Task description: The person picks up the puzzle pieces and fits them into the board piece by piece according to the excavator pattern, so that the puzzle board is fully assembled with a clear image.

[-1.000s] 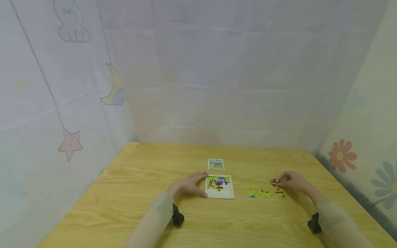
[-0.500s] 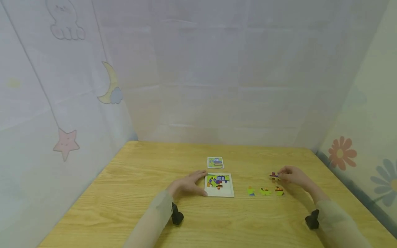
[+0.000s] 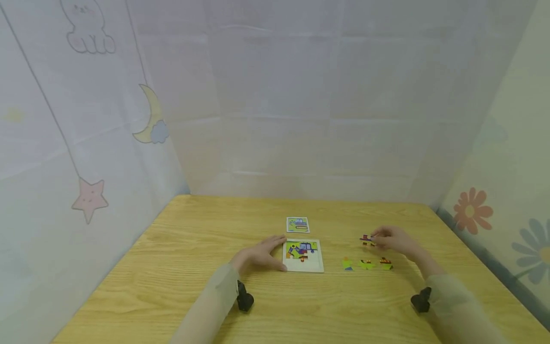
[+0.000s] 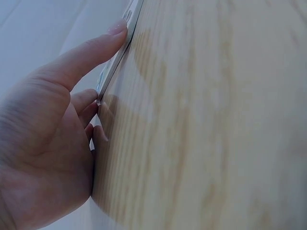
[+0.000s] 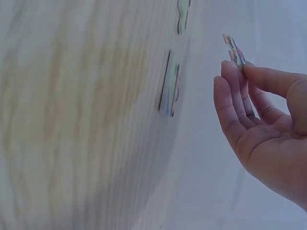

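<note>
A square puzzle tray (image 3: pixel 315 266) lies on the table, its upper part filled with pieces picturing a vehicle. My left hand (image 3: pixel 259 254) rests at the tray's left side, thumb and fingers spread and touching its edge; the left wrist view shows the thumb (image 4: pixel 98 50) on the rim. My right hand (image 3: pixel 397 240) pinches a purple and yellow jigsaw piece (image 3: pixel 366 240) between thumb and fingertips, raised off the table in the right wrist view (image 5: pixel 235 52). Loose below it lie three green jigsaw pieces in a row, the middle one (image 3: pixel 366 264) with a dark and orange top.
A small picture card (image 3: pixel 298 224) of the vehicle lies behind the tray. The wooden table (image 3: pixel 206 229) meets a pale cloth at the back, with more cloth hanging on both sides.
My right hand has lifted the purple and yellow jigsaw piece and carried it leftward, towards the tray. The left hand keeps its place at the tray's edge.
</note>
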The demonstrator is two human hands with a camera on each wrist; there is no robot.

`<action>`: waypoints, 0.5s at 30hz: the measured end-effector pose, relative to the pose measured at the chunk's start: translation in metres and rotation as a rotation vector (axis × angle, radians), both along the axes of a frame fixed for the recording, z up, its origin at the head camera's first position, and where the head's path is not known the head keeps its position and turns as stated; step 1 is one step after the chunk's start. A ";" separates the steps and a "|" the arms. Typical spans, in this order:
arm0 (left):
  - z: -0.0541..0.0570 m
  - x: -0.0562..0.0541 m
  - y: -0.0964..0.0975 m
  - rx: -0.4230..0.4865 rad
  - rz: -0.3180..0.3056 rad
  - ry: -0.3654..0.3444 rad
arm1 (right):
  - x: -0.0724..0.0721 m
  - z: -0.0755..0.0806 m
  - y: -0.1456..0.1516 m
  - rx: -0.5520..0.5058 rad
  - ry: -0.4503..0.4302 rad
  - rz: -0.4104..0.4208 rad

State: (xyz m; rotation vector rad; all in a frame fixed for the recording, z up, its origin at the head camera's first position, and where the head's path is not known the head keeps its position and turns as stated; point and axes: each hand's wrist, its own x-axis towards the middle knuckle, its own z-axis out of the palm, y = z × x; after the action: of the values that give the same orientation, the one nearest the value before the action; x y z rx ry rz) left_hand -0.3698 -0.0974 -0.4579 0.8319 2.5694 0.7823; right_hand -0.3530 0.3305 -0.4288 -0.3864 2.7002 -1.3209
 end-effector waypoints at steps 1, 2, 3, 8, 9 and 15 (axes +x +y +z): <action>0.000 0.000 0.000 0.000 0.000 0.001 | 0.000 0.000 -0.002 -0.006 0.001 0.005; 0.000 0.000 0.000 0.000 0.000 0.002 | -0.001 0.001 -0.005 -0.008 0.003 0.012; 0.000 0.000 0.000 0.002 0.000 0.002 | -0.001 0.001 -0.007 -0.018 -0.001 0.015; 0.001 0.000 -0.001 0.006 0.002 -0.002 | -0.002 0.003 -0.019 -0.078 -0.028 0.027; 0.001 0.000 -0.001 0.008 0.001 -0.005 | -0.003 0.003 -0.020 -0.090 -0.034 0.032; 0.001 0.002 -0.001 -0.002 -0.001 -0.007 | -0.002 0.002 -0.032 -0.124 -0.046 0.064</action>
State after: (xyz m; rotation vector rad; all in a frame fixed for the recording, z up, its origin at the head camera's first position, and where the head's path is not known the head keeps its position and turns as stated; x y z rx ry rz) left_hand -0.3682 -0.0986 -0.4570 0.8284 2.5626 0.7809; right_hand -0.3552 0.2987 -0.4270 -0.4452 2.5541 -1.4654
